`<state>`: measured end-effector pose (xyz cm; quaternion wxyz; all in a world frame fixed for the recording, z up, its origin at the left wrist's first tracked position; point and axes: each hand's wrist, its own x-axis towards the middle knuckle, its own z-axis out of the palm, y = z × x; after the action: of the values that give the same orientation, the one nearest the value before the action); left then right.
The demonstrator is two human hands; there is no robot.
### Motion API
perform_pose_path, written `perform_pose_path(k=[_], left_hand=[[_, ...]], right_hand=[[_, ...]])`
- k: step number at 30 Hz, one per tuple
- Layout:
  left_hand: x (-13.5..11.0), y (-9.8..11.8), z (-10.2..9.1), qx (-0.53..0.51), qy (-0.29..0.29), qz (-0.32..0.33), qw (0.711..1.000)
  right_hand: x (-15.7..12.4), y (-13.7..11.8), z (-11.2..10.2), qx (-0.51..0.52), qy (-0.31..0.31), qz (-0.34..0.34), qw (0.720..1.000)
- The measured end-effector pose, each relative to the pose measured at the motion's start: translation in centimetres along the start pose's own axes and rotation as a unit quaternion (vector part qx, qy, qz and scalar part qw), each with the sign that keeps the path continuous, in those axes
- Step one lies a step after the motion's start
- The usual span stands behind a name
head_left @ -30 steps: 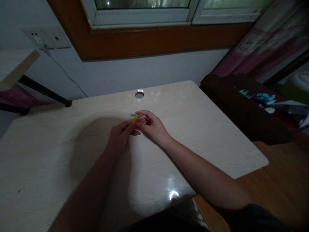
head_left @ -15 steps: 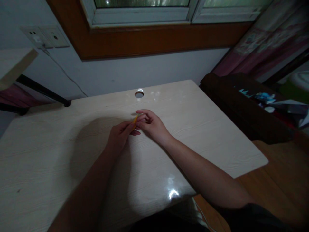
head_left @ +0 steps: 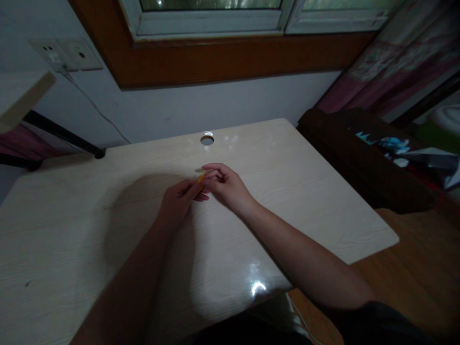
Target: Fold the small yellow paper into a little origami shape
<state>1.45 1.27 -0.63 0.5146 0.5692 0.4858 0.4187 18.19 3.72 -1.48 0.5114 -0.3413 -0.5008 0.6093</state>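
Between my two hands, over the middle of the desk, is a small, thin yellow piece [head_left: 201,178] that looks like folded paper. My left hand [head_left: 178,195] pinches its lower left side between thumb and fingers. From the right, my right hand [head_left: 225,183] closes thumb and fingertips on the same piece, with its index finger arched above. Only a narrow pointed strip of yellow shows; fingers cover the rest. Both hands are low over the pale wood-grain desk [head_left: 305,191], and their fingertips nearly meet.
A round cable hole [head_left: 207,140] lies beyond the hands near the desk's back edge. A raised shelf [head_left: 25,98] on black legs stands at the left. The wall socket [head_left: 66,54] has a white cable [head_left: 95,106] hanging from it. Dark furniture [head_left: 345,143] borders the right side.
Both hands keep almost the same place and grip on the yellow piece. The view has shifted very slightly.
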Motion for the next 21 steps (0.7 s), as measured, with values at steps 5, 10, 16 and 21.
perform_pose_path(k=[5,10,16,21], left_hand=[[-0.06,0.32,0.14,-0.012,0.002,-0.005,1.0],[-0.09,0.24,-0.03,-0.026,-0.016,-0.009,0.999],[-0.02,0.22,-0.23,-0.01,-0.028,-0.016,0.999],[0.05,0.22,-0.17,-0.01,-0.029,-0.018,0.999]], right_hand=[[0.12,0.24,-0.16,0.015,0.002,0.0,1.0],[0.11,0.18,-0.09,0.014,0.004,0.003,1.0],[0.13,0.18,-0.17,0.007,0.0,0.007,1.0],[0.24,0.45,-0.35,-0.005,-0.001,0.005,1.0]])
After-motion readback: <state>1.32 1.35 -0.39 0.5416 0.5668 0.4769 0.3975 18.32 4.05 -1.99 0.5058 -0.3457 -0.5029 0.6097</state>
